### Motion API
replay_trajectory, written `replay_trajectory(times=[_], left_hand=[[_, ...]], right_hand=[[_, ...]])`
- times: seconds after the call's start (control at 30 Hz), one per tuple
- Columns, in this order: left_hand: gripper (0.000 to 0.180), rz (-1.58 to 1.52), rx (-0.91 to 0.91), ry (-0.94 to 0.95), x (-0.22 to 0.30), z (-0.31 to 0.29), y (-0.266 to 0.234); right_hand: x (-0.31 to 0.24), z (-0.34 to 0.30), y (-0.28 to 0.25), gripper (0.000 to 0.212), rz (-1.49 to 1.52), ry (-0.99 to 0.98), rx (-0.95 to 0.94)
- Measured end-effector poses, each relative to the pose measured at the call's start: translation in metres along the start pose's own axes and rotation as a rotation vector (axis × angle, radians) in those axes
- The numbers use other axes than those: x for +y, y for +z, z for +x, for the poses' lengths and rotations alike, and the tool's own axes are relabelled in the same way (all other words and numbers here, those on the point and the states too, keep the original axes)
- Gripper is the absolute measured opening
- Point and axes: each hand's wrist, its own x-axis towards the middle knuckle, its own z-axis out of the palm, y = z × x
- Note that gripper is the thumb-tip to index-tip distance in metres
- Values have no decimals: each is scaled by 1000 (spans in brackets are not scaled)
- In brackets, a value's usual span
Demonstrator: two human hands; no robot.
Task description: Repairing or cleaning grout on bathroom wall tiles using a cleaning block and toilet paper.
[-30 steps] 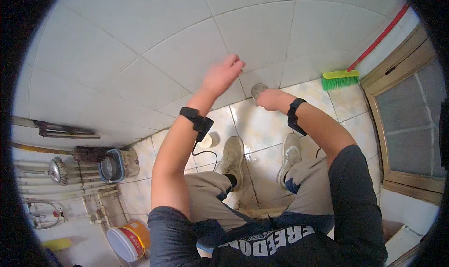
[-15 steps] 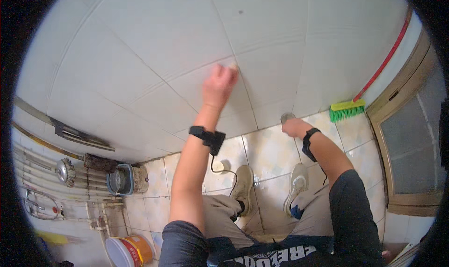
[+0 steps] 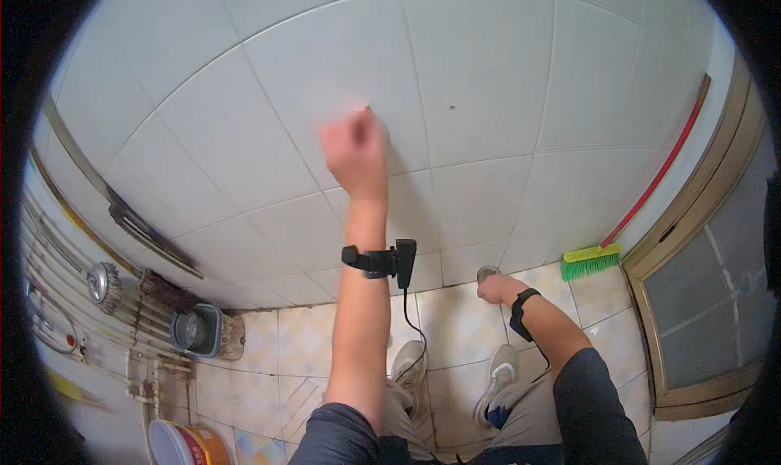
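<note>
Reaching up in front of the pale tiled wall (image 3: 480, 74), the left grip (image 3: 355, 149) is blurred, its fingers bunched together on a small yellowish piece (image 3: 368, 107). Only a tip of that piece shows, at the far end of the fingers on the side away from the wrist. The tip points up the wall, roughly in line with the forearm; too little is visible to tell the long axis of the whole piece, or whether it touches the tiles.

Lower and to the right, the right grip (image 3: 498, 289) is closed on a round grey vessel (image 3: 487, 271). The vessel sits just beyond the fingers, on the wall side, above the tiled floor (image 3: 455, 310) and near the foot of the wall. Its round outline faces up toward the head; how its long axis runs cannot be told, as the fingers cover part of it.

A black strap (image 3: 378, 261) circles the left wrist, with a cable (image 3: 406, 302) hanging from its box; a second dark band (image 3: 522, 314) circles the right wrist. Well to the right of both, a broom (image 3: 591, 261) stands bristles down, its red handle slanting up and rightward.
</note>
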Motion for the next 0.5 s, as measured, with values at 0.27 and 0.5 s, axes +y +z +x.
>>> replay_trajectory(times=[0.27, 0.5], left_hand=[[6, 26, -88, 68, -4, -23, 13], [9, 65, -430, -21, 17, -60, 22]], right_hand=[[-17, -5, -24, 23, 116, 148, 47], [-18, -9, -19, 26, 104, 169, -42]])
